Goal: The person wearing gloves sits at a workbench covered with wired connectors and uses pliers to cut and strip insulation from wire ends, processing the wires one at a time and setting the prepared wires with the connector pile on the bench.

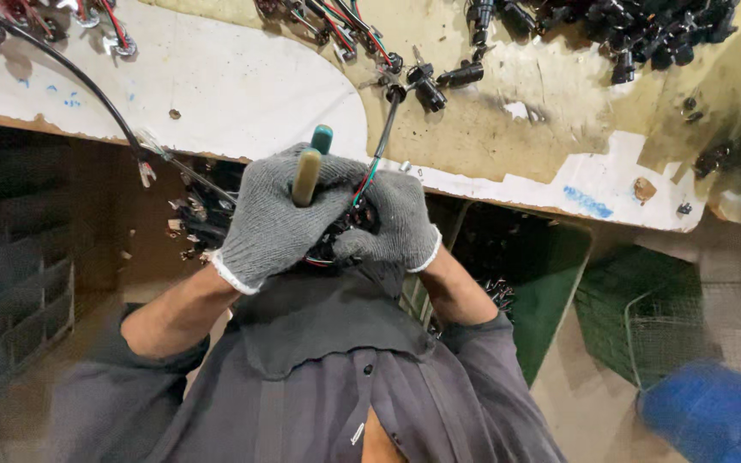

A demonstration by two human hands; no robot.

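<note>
Gloved left hand (272,219) gripped a tool's handles (310,167); right hand (396,223) clutched a wire bundle (340,230), apparently mid-job, at the workbench (242,94) edge.

The person is wearing grey knitted work gloves on both hands, the left hand (272,219) and the right hand (396,225), each glove ending in a white-edged ribbed cuff at the wrist. A dark grey button-front shirt is covering the torso, its sleeves sitting pushed up so the forearms are showing bare. Small dark buttons are running down the shirt front, which is gaping open near the bottom. A darker grey cloth is hanging over the chest, below the gloves.
</note>
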